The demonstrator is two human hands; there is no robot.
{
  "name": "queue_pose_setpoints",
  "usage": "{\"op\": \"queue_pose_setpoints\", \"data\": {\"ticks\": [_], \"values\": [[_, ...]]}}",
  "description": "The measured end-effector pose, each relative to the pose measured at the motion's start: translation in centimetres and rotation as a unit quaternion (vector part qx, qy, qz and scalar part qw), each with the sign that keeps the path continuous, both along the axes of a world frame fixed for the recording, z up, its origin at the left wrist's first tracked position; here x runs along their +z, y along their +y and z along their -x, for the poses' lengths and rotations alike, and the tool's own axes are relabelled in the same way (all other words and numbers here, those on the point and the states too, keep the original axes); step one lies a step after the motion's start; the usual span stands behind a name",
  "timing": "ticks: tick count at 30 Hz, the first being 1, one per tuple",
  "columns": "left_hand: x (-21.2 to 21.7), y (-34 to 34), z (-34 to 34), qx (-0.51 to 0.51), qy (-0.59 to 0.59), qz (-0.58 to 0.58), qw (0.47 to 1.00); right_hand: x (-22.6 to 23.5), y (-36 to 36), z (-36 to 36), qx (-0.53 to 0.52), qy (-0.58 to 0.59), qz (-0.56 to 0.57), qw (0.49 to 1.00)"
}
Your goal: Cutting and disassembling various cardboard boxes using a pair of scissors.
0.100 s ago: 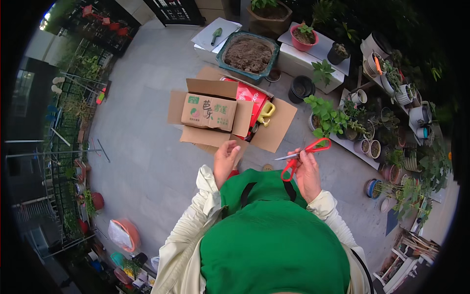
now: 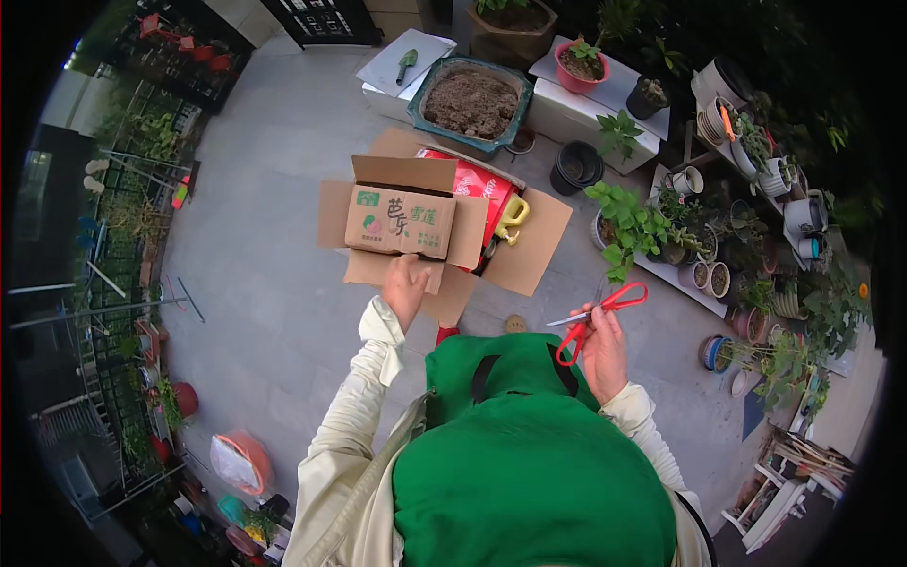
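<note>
My left hand (image 2: 404, 288) reaches over the near flap (image 2: 368, 268) of an open cardboard carton. Its fingers are loosely bent, the thumb stands apart, and the fingertips lie close to a brown printed cardboard box (image 2: 395, 221) framed by the flaps. Whether they touch it is hard to see. On the right, away from the cartons, my right hand (image 2: 605, 348) holds red-handled scissors (image 2: 619, 300) by the handles, blades pointing left. Behind the printed box, a second open carton (image 2: 539, 248) contains a red package (image 2: 475, 192) and something with a yellow handle (image 2: 513, 215).
A green-rimmed planter of soil (image 2: 472, 102) stands beyond the cartons, beside a white box with a green trowel (image 2: 406, 66). Pots and plants crowd the right side, with a leafy plant (image 2: 628, 227) nearest. An orange tub (image 2: 244, 461) sits on the grey floor at lower left.
My left hand has moved left and slightly forward, from beside the carton's near corner to over its near flap. My right hand, still gripping the scissors, has shifted a little right and down.
</note>
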State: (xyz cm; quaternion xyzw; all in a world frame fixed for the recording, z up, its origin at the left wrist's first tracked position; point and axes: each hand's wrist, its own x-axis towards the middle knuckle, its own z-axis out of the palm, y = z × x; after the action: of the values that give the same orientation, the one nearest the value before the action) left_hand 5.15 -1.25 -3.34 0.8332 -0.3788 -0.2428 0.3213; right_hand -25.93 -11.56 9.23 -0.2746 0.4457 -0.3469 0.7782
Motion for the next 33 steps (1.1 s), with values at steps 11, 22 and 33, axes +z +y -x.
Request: {"op": "queue_pose_setpoints", "data": {"ticks": [11,22,33], "values": [[-10.5,-10.0,-19.2,-0.249,-0.241,-0.256,0.903,-2.2,3.7,-7.1,-0.089,0.132,-0.06,0.985],[-12.4,-12.5,-20.6,-0.355,-0.284,-0.269,0.849,-3.1,5.7,-10.5,-0.15,0.153,-0.075,0.974],[-19.1,-2.4,-25.9,0.053,-0.189,-0.141,0.97,-7.0,4.0,-13.8,0.002,0.168,-0.089,0.982]]}}
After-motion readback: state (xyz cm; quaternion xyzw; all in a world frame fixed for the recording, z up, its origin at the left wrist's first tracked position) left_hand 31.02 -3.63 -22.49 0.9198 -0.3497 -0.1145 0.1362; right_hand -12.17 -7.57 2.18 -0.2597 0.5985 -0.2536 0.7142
